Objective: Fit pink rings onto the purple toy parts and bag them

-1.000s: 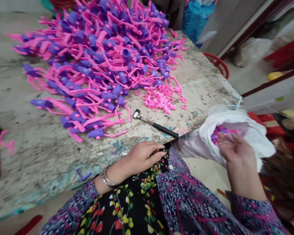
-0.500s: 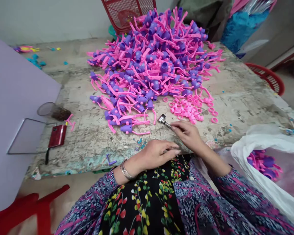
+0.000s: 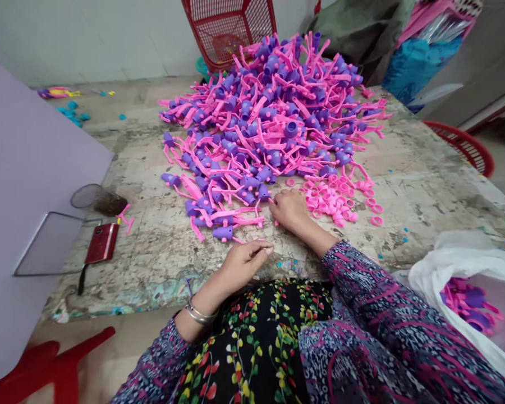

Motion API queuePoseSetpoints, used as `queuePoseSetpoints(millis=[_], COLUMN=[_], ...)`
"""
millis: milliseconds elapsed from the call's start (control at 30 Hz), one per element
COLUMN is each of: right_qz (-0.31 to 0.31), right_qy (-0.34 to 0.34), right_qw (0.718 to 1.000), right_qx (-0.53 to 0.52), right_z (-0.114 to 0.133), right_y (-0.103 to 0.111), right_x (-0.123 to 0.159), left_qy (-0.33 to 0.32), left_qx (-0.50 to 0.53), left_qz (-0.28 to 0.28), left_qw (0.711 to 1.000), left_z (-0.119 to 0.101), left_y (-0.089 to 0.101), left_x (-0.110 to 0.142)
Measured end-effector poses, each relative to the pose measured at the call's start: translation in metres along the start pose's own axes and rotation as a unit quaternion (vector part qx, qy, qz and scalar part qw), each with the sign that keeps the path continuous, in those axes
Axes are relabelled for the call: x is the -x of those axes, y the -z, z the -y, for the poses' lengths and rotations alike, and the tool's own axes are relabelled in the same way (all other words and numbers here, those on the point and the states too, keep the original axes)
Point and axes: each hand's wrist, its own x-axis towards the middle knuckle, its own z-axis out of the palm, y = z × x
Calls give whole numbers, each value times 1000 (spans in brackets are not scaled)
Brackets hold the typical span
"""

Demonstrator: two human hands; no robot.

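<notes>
On the table in front of me lies a large heap of purple plastic toy torsos with long pink arms. At the heap's near edge, my right hand is closed over the pink arm of one purple torso. A pink tip pokes out under the fingers, which are mostly hidden. Nearer the table's front edge, my left hand rests with fingers loosely stretched and nothing visible in them. Small pink rings lie piled right of my right hand. The small metal tool seen before is out of sight.
A red plastic basket stands behind the heap. At left are a red wallet-like object, a clear cup and a metal wire frame. A white bag with more pink and purple parts sits at right.
My right hand has moved forward and left to the heap's edge, and the small hammer-like metal tool it held no longer shows. My left hand has shifted left. The view has tilted slightly up.
</notes>
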Motion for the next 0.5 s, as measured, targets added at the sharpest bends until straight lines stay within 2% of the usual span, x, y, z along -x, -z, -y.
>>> queuePoseSetpoints(millis=[67, 133, 200, 267, 333, 400, 500], right_qz=[-10, -36, -80, -126, -153, -159, -135], right_qy=[-4, -8, -5, 3, 6, 4, -16], right_qw=[1000, 999, 997, 991, 988, 987, 990], right_qx=[7, 3, -18, -34, -23, 5, 30], right_z=[-5, -10, -16, -20, -23, -25, -28], right_y=[8, 13, 15, 13, 9, 6, 9], right_x=[8, 21, 36, 51, 62, 65, 60], left_qy=[29, 61, 83, 97, 109, 127, 146], left_qx=[34, 103, 199, 280, 301, 269, 178], left_qz=[-42, -115, -188, -220, -209, -181, -143], left_qw=[998, 986, 958, 930, 924, 937, 962], left_z=[5, 7, 7, 5, 2, 1, 6], left_y=[2, 1, -1, -5, -10, -14, -19], left_x=[-3, -7, -13, -20, -26, -31, -34])
